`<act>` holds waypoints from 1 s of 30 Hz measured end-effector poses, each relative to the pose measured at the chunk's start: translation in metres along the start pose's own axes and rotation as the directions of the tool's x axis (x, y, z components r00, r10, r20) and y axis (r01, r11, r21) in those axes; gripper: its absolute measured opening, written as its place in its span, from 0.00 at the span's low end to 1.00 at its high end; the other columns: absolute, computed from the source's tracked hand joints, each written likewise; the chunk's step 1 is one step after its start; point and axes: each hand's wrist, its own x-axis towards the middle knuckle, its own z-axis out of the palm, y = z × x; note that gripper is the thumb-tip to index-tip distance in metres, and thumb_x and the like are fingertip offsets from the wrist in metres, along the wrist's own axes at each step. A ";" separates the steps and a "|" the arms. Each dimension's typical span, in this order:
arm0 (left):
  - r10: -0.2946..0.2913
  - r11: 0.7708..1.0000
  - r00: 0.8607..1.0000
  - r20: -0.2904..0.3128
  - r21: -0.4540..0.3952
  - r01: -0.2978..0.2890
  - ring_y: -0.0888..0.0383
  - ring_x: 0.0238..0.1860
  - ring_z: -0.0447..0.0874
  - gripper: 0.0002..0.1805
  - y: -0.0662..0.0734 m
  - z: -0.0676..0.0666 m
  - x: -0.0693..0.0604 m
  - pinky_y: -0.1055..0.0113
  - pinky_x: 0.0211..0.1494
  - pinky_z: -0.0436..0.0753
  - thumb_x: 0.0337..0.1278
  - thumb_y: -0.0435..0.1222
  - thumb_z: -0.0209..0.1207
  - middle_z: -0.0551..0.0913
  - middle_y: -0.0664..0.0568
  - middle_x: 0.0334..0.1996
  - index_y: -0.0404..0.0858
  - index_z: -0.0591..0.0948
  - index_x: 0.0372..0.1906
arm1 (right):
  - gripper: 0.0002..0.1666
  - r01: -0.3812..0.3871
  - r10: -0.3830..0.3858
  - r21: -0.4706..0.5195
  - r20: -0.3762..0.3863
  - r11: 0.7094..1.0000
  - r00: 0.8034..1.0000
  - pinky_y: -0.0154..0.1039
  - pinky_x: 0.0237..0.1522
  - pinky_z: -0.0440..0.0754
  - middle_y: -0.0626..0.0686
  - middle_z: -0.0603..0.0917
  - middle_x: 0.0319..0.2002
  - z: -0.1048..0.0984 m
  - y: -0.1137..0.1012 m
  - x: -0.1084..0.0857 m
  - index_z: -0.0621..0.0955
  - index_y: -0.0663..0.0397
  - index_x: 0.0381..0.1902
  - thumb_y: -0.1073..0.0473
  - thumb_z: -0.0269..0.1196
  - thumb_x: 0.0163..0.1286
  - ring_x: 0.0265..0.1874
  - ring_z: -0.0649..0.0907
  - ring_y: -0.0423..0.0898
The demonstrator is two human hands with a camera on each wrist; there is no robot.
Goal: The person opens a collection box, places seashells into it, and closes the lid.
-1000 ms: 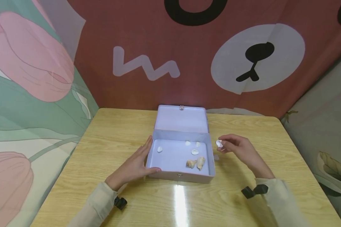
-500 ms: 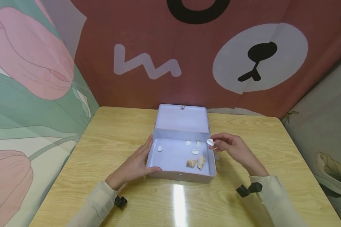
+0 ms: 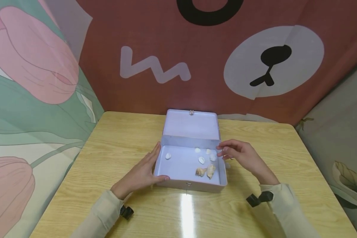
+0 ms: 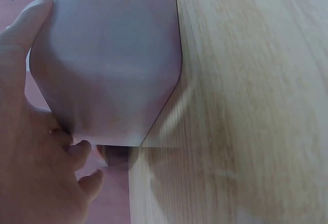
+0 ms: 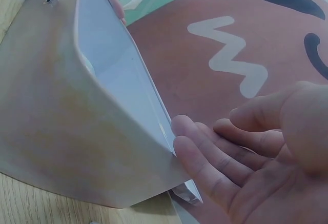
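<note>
Zigzag-printed cloth [image 3: 151,36] backs hands [image 3: 140,175] flanking a box [image 3: 190,186] of shells [image 3: 210,171].

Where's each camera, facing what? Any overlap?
Head-worn: looks forward and down at the open box, shells; left hand, right hand, sleeves show.
Left-wrist-worn: faces the box's outer side and table; left hand shows.
Right-wrist-worn: faces the box's outer wall, backdrop; right hand shows, left hand's edge too.
Head and right wrist share the zigzag.

The box [image 3: 202,187] looks smooth metal, the tan shells [image 3: 211,171] rough, the wood-grain table [image 3: 131,132] glossy, the backdrop [image 3: 196,66] cloth.
</note>
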 end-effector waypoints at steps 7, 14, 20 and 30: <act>-0.010 1.000 1.000 0.004 -0.001 0.010 0.49 0.89 0.44 0.72 -0.001 0.000 0.000 0.43 0.91 0.51 0.54 0.64 0.74 0.38 0.51 0.90 0.43 0.40 0.88 | 0.20 -0.002 0.002 -0.006 -0.008 1.000 1.000 0.39 0.53 0.93 0.68 0.85 0.64 -0.003 0.003 -0.003 0.81 0.58 0.67 0.57 0.57 0.85 0.53 0.92 0.55; -0.010 1.000 1.000 0.009 0.000 0.010 0.49 0.89 0.43 0.72 0.000 0.000 0.001 0.45 0.91 0.50 0.54 0.63 0.74 0.38 0.51 0.90 0.43 0.39 0.88 | 0.20 0.032 -0.033 -0.013 -0.044 0.999 0.998 0.34 0.51 0.92 0.66 0.87 0.62 -0.011 0.006 -0.007 0.81 0.60 0.66 0.57 0.56 0.85 0.49 0.92 0.41; -0.014 1.000 1.000 0.014 0.007 0.014 0.50 0.89 0.43 0.72 0.000 0.000 0.001 0.45 0.91 0.49 0.54 0.65 0.73 0.37 0.52 0.90 0.44 0.39 0.88 | 0.21 0.040 -0.041 -0.006 -0.079 0.999 0.996 0.36 0.51 0.92 0.67 0.85 0.63 -0.022 0.016 -0.009 0.79 0.63 0.67 0.55 0.56 0.86 0.49 0.93 0.42; -0.004 1.000 1.000 0.001 0.002 0.004 0.49 0.89 0.44 0.71 -0.001 0.001 0.001 0.44 0.91 0.50 0.54 0.64 0.74 0.39 0.51 0.90 0.42 0.41 0.88 | 0.24 0.026 -0.026 0.003 -0.119 1.000 0.993 0.39 0.53 0.93 0.70 0.84 0.64 -0.037 0.034 -0.011 0.77 0.67 0.68 0.55 0.54 0.87 0.47 0.91 0.34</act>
